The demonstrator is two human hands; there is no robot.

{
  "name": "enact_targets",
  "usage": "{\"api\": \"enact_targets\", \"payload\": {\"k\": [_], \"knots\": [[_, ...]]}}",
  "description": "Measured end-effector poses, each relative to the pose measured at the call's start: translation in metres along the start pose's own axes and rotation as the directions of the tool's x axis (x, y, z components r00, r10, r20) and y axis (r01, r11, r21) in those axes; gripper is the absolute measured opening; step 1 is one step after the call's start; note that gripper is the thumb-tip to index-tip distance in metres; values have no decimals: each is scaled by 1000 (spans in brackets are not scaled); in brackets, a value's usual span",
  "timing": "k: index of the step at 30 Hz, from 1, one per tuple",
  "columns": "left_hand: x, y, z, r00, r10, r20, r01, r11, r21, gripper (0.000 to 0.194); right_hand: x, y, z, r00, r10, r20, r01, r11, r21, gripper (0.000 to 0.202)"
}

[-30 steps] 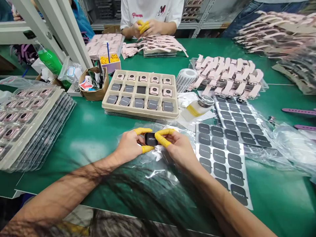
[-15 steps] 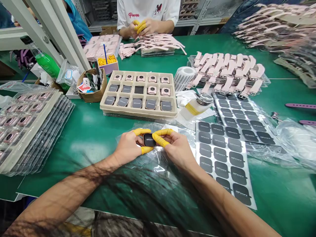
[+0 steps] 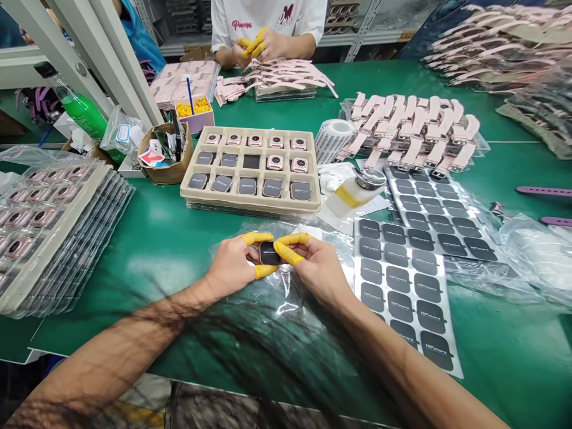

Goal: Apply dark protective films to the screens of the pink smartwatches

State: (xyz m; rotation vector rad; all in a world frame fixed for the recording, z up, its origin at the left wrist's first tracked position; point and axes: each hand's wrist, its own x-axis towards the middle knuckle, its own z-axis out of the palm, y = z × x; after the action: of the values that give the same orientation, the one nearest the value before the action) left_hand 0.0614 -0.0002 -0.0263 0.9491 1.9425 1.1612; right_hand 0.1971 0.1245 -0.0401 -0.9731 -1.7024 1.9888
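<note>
A strapless smartwatch (image 3: 269, 254), its face covered by a dark printed film, is held above a clear plastic bag on the green table. My left hand (image 3: 235, 262) is closed on its left side, with yellow finger cots on the thumb and forefinger. Yellow-covered fingertips of my right hand (image 3: 315, 259) are pinched at the watch's right edge; whether they grip the film or the case is hidden. Beyond my hands lies a beige compartment tray (image 3: 250, 205) with watches, some showing sensor backs and others grey films. Beside my right forearm is a sheet of dark films (image 3: 406, 268).
A pump bottle (image 3: 355, 193) and a white perforated roll (image 3: 333, 140) stand right of the tray. Stacked watch trays (image 3: 58, 238) are at left, near a cardboard box (image 3: 167, 170) of scraps. Pink-strapped watches (image 3: 409, 134) lie behind. A co-worker's hands (image 3: 257, 47) are across the table.
My hands and the watch stay nearly in place, with the right fingertips still at the watch's edge. The co-worker's fingers have shifted slightly.
</note>
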Motion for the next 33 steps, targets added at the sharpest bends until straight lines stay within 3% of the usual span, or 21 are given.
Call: {"api": "enact_targets", "payload": {"k": [8,20,24,28,31,33], "knots": [[-1,1,0,1000,20,1,-20,1000,-12,47,0,-3,1,1000,11,-4,-11,1000,2,52],[-2,3,-2,999,32,27,-32,999,-18,63,0,9,0,999,-37,-19,37,999,-15,46],[-1,-3,3,998,45,-44,-48,997,-63,46,0,9,3,997,-57,-58,58,998,13,56],[-5,-5,1,987,-10,-158,-53,918,-393,53,0,9,5,993,-115,-9,113,987,-118,51],[2,3,-21,950,-1,-313,-152,873,-464,64,0,12,7,940,-317,126,341,883,-322,31],[24,15,-43,917,65,-394,-211,917,-338,64,2,16,9,887,-416,200,462,797,-388,26]]}}
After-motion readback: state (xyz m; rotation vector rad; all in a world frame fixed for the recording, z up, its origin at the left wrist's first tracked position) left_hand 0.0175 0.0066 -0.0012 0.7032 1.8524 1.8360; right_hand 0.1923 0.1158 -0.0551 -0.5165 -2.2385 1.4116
